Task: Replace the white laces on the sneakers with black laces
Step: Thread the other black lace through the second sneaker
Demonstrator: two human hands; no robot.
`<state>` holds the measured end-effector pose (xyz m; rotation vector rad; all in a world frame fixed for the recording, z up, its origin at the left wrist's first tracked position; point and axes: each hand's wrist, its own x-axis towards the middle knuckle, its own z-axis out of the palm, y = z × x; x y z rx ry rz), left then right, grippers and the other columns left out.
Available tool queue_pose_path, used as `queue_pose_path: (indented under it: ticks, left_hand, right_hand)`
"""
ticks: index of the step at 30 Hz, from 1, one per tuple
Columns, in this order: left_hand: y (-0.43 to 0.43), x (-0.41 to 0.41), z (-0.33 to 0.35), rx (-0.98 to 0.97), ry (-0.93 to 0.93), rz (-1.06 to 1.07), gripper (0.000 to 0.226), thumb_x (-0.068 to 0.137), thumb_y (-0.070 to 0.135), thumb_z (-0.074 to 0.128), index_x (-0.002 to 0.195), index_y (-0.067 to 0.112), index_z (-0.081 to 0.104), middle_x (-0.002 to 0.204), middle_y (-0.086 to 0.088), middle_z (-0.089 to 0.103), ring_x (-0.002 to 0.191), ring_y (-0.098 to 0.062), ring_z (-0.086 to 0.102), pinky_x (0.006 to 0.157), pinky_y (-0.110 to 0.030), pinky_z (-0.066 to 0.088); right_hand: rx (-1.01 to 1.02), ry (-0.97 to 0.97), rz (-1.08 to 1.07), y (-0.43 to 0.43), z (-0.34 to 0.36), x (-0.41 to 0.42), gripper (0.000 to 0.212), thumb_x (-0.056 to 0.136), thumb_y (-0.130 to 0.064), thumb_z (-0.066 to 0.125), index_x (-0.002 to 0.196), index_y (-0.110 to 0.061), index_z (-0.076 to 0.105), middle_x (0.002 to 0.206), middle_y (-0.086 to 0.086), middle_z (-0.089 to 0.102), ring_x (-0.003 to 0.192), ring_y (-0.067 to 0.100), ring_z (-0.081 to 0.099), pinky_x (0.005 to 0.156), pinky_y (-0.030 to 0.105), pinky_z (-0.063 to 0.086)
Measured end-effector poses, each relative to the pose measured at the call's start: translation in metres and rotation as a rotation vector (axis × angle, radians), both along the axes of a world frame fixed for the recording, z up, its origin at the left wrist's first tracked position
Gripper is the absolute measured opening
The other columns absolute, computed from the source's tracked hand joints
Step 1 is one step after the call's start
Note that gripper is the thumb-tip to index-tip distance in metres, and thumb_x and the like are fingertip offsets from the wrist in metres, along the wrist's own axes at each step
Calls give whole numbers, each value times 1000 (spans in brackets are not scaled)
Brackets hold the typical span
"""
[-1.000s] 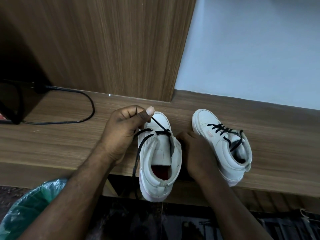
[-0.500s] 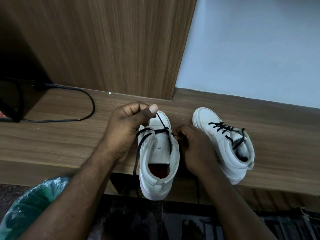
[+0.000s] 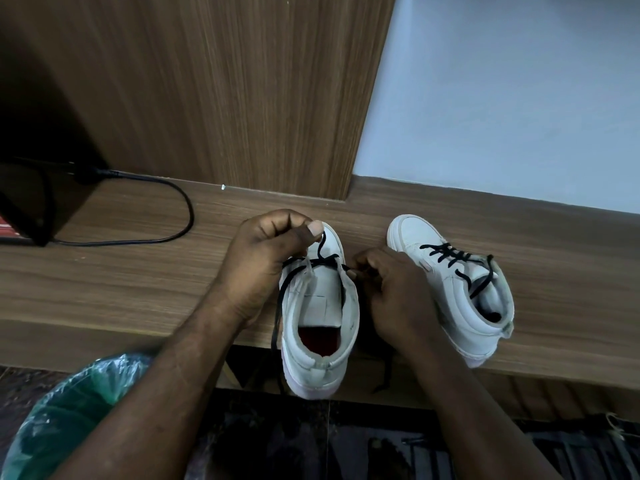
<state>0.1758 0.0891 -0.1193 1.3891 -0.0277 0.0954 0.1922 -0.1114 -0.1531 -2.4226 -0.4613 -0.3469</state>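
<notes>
Might tug the sneaker (image 3: 320, 303) off the shelf (image 3: 138, 282) edge, with left hand (image 3: 266, 258) pinching the black lace (image 3: 322, 260), right hand's (image 3: 394, 296) hold hidden.

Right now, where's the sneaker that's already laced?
Head view, right of centre: the laced sneaker stands on the wooden shelf, just right of the right hand, toe toward the wall.

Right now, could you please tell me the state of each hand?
Left hand: closed, pinching the lace above the sneaker.
Right hand: closed at the sneaker's eyelets, seemingly pinching the lace's other end.
</notes>
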Motion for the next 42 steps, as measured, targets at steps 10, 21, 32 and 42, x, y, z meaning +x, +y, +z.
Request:
queue_pose_path:
  ticks: [10,21,32,42]
  left_hand:
    - [4,0,0,48,-14,10,19,86,27,74,72,15,70,70,-4,65,61,-11,57,57,-19,47]
    - [4,-1,-10,96,-5,17,18,87,28,76,77,14,73,71,-3,69,63,-10,62,60,-20,50]
    - [3,2,-7,114,-9,9,20,85,33,78,72,19,71,68,-3,62,60,-9,57,58,-20,48]
    - [8,0,-6,86,-76,69,24,85,29,77,65,20,67,67,6,67,67,-4,62,66,-14,50]
  right_hand:
    - [-94,130,-22,-4,6,-5,27,89,-11,69,112,-24,72,111,-6,70,102,17,59,84,32,48]
    - [-367,149,-160,-3,-1,-8,19,90,-14,59,96,-28,70,100,-7,66,95,21,63,70,31,45]
    - [6,0,26,1,2,0,7,91,-15,74,96,-19,72,98,-7,69,93,17,56,80,28,42]
    - [-343,192,-50,-8,-3,-5,22,93,-14,61,109,-26,71,111,-4,63,106,23,57,82,33,45]
